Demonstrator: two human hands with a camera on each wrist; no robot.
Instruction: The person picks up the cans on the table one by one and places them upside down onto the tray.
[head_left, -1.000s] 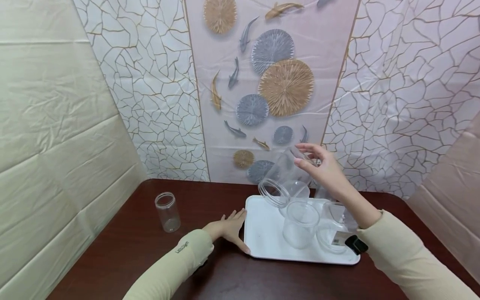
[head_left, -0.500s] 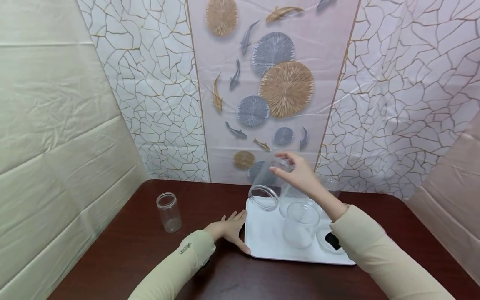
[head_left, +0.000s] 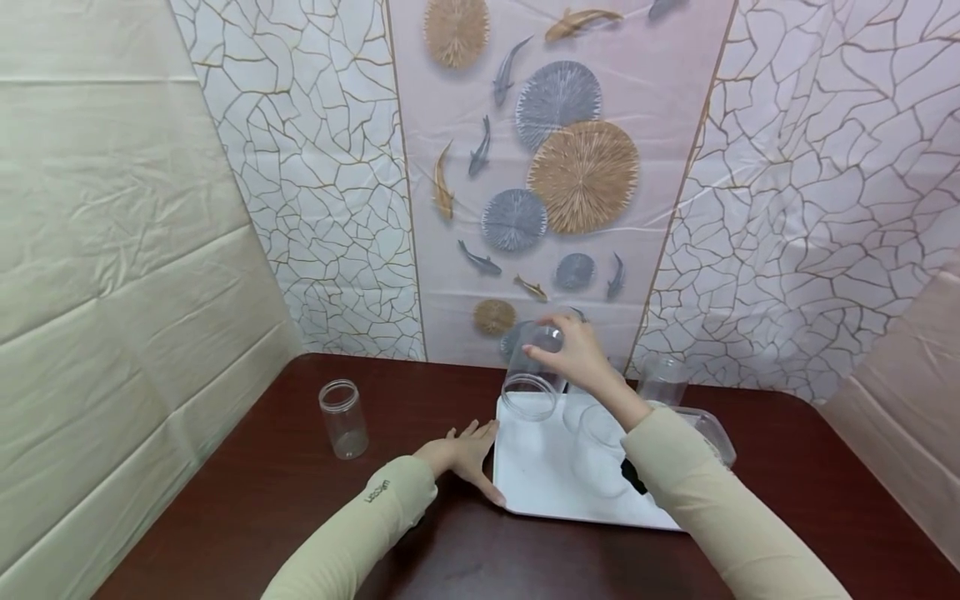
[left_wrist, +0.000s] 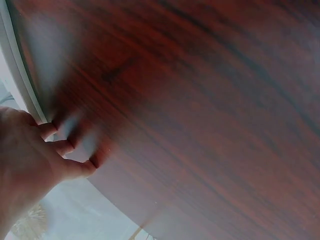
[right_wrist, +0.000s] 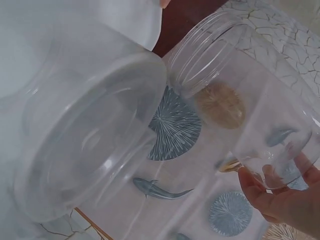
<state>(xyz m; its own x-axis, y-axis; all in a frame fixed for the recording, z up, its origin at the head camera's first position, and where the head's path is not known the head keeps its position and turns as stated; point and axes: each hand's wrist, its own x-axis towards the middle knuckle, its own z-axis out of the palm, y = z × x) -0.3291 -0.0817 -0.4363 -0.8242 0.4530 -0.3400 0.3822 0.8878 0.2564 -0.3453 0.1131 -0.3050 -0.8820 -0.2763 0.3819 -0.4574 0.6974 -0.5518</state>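
Observation:
My right hand (head_left: 581, 357) grips the base end of a clear plastic jar (head_left: 527, 373), held mouth down over the back left corner of the white tray (head_left: 528, 487). In the right wrist view, the fingers and thumb pinch the base of this jar (right_wrist: 265, 115), whose threaded rim points away. My left hand (head_left: 471, 457) rests at the tray's left edge with fingers spread and straight. The left wrist view shows the left hand (left_wrist: 30, 160) with fingertips against the dark wood table (left_wrist: 200, 125). A round clear tub (head_left: 592, 467) stands on the tray, partly covered by my right forearm.
A second clear jar (head_left: 345, 421) stands upright on the table at the left. Behind my right arm is another clear container (head_left: 663, 379), and a clear rounded piece (head_left: 712, 433) sits at the tray's right. A patterned cloth (head_left: 517, 275) hangs behind the table.
My right hand has brought the jar left and down, turning it from strongly tilted to nearly vertical, mouth down. My left hand stays at the tray's edge.

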